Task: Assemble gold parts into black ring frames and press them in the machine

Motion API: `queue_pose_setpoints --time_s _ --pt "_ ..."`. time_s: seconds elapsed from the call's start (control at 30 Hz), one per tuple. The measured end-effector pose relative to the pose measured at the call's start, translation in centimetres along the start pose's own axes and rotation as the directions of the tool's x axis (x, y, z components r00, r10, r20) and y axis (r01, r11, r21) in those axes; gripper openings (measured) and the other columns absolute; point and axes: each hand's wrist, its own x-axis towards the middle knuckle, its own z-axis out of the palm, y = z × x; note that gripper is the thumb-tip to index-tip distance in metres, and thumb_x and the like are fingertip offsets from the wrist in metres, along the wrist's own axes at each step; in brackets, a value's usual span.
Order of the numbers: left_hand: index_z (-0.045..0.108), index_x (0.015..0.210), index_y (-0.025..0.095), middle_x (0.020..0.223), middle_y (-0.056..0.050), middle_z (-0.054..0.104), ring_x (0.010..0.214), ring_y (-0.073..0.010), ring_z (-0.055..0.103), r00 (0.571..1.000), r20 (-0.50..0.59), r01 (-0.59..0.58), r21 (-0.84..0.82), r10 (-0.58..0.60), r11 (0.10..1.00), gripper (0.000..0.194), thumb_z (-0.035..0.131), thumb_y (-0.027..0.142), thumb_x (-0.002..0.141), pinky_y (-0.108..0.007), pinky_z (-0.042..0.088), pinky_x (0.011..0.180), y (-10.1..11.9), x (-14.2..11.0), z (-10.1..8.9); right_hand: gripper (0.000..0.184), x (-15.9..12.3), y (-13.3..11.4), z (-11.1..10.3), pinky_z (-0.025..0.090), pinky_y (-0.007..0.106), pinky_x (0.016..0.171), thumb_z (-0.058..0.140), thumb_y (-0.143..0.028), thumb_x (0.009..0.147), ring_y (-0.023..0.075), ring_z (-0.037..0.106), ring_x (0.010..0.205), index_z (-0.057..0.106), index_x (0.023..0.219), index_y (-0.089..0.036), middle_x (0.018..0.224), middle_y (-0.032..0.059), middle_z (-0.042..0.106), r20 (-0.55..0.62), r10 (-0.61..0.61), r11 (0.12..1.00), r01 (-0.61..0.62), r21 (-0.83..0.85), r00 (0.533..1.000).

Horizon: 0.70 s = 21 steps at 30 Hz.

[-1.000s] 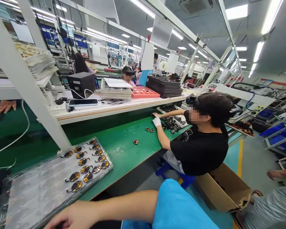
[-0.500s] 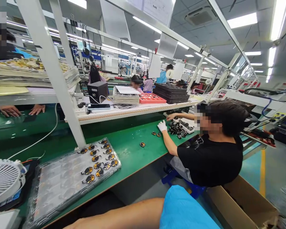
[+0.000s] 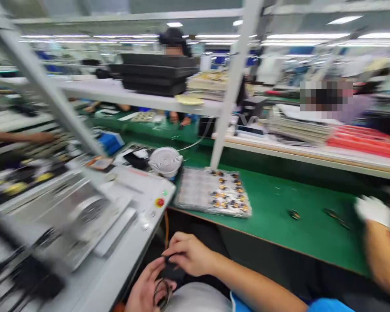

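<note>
My left hand [image 3: 146, 284] is low in the view, palm up, with its fingers curled around a small round part with a dark rim [image 3: 162, 292]. Over it, my right hand [image 3: 191, 253] pinches a dark strip-like piece [image 3: 169, 258] at the left fingertips. Blur hides whether strip and round part are joined. Beyond my hands, a clear plastic tray [image 3: 195, 190] on the green bench holds several round black-and-orange parts [image 3: 230, 190] in its right half. One similar loose part [image 3: 294, 214] lies to the right of the tray.
On the left stands a grey machine table [image 3: 117, 260] with a red button [image 3: 159, 202] and a metal fixture [image 3: 87, 212]. A white fan [image 3: 165, 161] is behind it. At right, a co-worker's white-gloved hand [image 3: 375, 210] rests over the green bench [image 3: 269, 234]. A white upright post [image 3: 227, 95] rises behind the tray.
The view has swung left, bringing the machine table and both my hands into sight. Before, mainly my right arm showed at the bottom edge. The tray now appears further right.
</note>
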Motion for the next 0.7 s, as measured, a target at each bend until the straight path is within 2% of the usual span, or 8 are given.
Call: queue_pose_setpoints --time_s 0.13,0.27,0.37,0.4,0.47,0.53,0.63,0.7 --pt "0.066 0.129 0.026 0.139 -0.015 0.057 0.093 -0.0243 0.071 0.970 0.147 -0.173 -0.134 0.192 0.976 0.090 0.100 0.053 0.050 -0.034 0.052 0.086 -0.9 -1.6 -0.6 0.020 0.1 -0.7 0.8 0.053 0.024 0.069 0.057 -0.024 0.100 0.0150 0.064 0.082 0.077 0.099 -0.021 0.098 0.0060 0.063 0.042 -0.020 0.988 0.013 0.151 0.999" --pt "0.064 0.132 0.025 0.125 -0.014 0.063 0.098 -0.0235 0.070 0.949 0.153 -0.243 -0.207 0.276 0.948 0.089 0.101 0.045 0.053 -0.030 0.048 0.085 -2.1 -2.8 -1.2 0.023 0.6 -1.5 1.1 0.052 0.029 0.074 0.049 -0.026 0.104 0.0177 0.062 0.087 0.069 0.093 -0.020 0.102 0.0081 0.060 0.214 -0.032 0.995 0.012 0.095 0.976" --pt "0.062 0.134 0.024 0.112 -0.012 0.070 0.100 -0.0230 0.069 0.944 0.113 -0.280 -0.225 0.310 0.933 0.092 0.102 0.039 0.053 -0.029 0.048 0.085 -2.8 -3.0 -1.5 0.020 3.3 -2.3 0.8 0.051 0.032 0.079 0.048 -0.029 0.103 0.0199 0.062 0.091 0.062 0.091 -0.020 0.106 0.0100 0.063 0.288 -0.058 0.998 0.052 0.029 0.956" --pt "0.061 0.135 0.024 0.110 -0.012 0.071 0.100 -0.0226 0.069 0.941 0.091 -0.298 -0.228 0.325 0.927 0.093 0.102 0.040 0.054 -0.029 0.048 0.085 -2.9 -3.1 -1.6 0.020 4.9 -2.5 0.8 0.051 0.032 0.076 0.050 -0.032 0.102 0.0196 0.062 0.086 0.060 0.089 -0.020 0.099 0.0095 0.065 0.255 -0.011 1.000 0.004 0.030 0.967" --pt "0.061 0.136 0.023 0.110 -0.013 0.071 0.099 -0.0219 0.069 0.933 0.058 -0.333 -0.229 0.355 0.915 0.092 0.101 0.042 0.055 -0.028 0.048 0.083 -2.8 -3.2 -1.5 0.025 8.6 -2.6 1.0 0.047 0.028 0.062 0.056 -0.042 0.096 0.0172 0.058 0.066 0.055 0.085 -0.020 0.075 0.0049 0.064 0.135 0.163 0.980 -0.176 0.092 0.977" --pt "0.061 0.137 0.023 0.110 -0.014 0.071 0.098 -0.0216 0.069 0.923 0.053 -0.362 -0.219 0.382 0.906 0.093 0.101 0.042 0.055 -0.027 0.048 0.081 -2.3 -3.5 -1.4 0.031 12.5 -2.4 1.6 0.042 0.025 0.049 0.060 -0.051 0.087 0.0147 0.051 0.049 0.051 0.083 -0.021 0.059 -0.0005 0.058 0.053 0.334 0.922 -0.338 0.189 0.941" --pt "0.058 0.141 0.024 0.109 -0.013 0.070 0.098 -0.0215 0.068 0.902 0.049 -0.415 -0.171 0.428 0.894 0.096 0.101 0.042 0.057 -0.026 0.049 0.080 -1.4 -4.5 -1.4 0.038 16.5 -1.7 2.6 0.038 0.024 0.039 0.064 -0.056 0.081 0.0144 0.047 0.038 0.048 0.087 -0.022 0.052 -0.0030 0.057 0.006 0.432 0.879 -0.422 0.224 0.902" --pt "0.056 0.144 0.024 0.118 -0.015 0.067 0.100 -0.0227 0.068 0.885 0.015 -0.461 -0.112 0.466 0.880 0.098 0.100 0.044 0.058 -0.027 0.050 0.081 -0.9 -5.3 -1.6 0.044 16.9 -1.4 2.7 0.035 0.023 0.035 0.070 -0.056 0.078 0.0147 0.045 0.034 0.048 0.095 -0.022 0.051 -0.0049 0.057 -0.034 0.471 0.862 -0.451 0.230 0.882"
